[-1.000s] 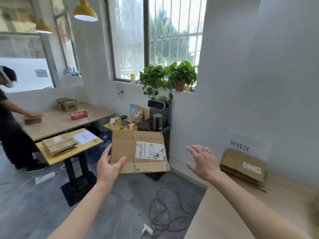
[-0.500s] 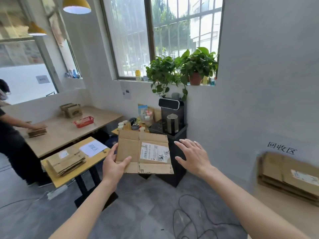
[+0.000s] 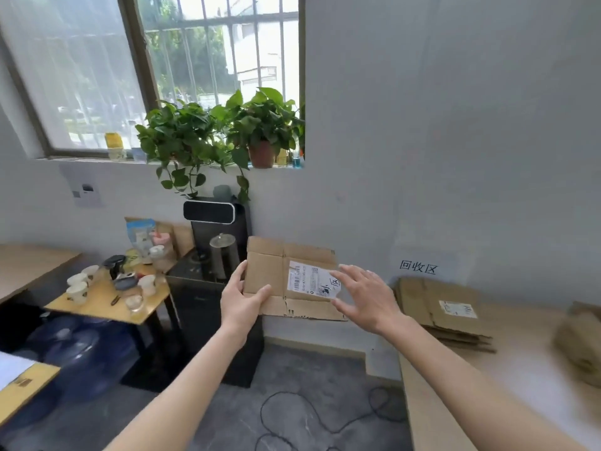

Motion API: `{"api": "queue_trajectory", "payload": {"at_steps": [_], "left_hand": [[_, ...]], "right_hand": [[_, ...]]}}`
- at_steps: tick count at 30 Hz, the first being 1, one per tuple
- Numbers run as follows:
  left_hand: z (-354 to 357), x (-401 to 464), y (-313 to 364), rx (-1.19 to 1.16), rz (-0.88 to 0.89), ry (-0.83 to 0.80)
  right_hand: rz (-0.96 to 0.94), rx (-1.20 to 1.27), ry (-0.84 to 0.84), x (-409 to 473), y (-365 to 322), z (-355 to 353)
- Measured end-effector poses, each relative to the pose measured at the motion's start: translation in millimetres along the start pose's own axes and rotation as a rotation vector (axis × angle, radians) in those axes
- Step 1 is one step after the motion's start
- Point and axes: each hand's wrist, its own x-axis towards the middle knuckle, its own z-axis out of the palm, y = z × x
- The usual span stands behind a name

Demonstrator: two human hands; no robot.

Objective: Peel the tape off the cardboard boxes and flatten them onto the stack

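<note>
Head view: the view has swung right over the last second, so the stack [image 3: 445,312] of flattened boxes on the bench [image 3: 507,379] against the wall now sits close, and the right hand [image 3: 364,297], fingers spread wide, has closed in on the flattened box [image 3: 276,275]. The left hand [image 3: 242,302] pinches that box's left edge in mid-air, between thumb and fingers, left of the bench's corner, which suggests it is about ready to set down. Counted: one held box, one stack, two hands.

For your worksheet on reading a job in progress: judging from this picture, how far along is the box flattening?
Done: several boxes already lie flat in the stack on the table by the wall. In hand: the left hand grips a flattened cardboard box by its edge, while the right hand, fingers spread, reaches its labelled side. Left: laying this box on the stack. A crumpled brown item at the right edge is too blurred to judge.
</note>
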Motion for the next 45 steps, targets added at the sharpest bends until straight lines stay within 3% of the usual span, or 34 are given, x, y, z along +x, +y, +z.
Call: {"api": "queue_trajectory", "payload": {"at_steps": [5,15,23,34,41,45], "left_hand": [[81,64,-9,-0.115,-0.027,-0.237],[249,89,-38,-0.207,-0.112,-0.53],[412,124,-80,-0.155,-0.107,-0.684],[608,174,-229,0.485,-0.135,-0.837],[658,196,-301,0.802,-0.104,-0.909],[676,199,-308,1.05,0.083,-0.92]], "right_hand": [[0.224,-0.09,-0.05,1,52,-10],[0.692,-0.022,-0.112,-39,176,11],[0.817,0.161,-0.049,-30,314,77],[0.927,0.338,-0.245,28,539,235],[0.95,0.317,-0.338,59,595,322],[0.946,0.256,-0.299,59,609,345]]}}
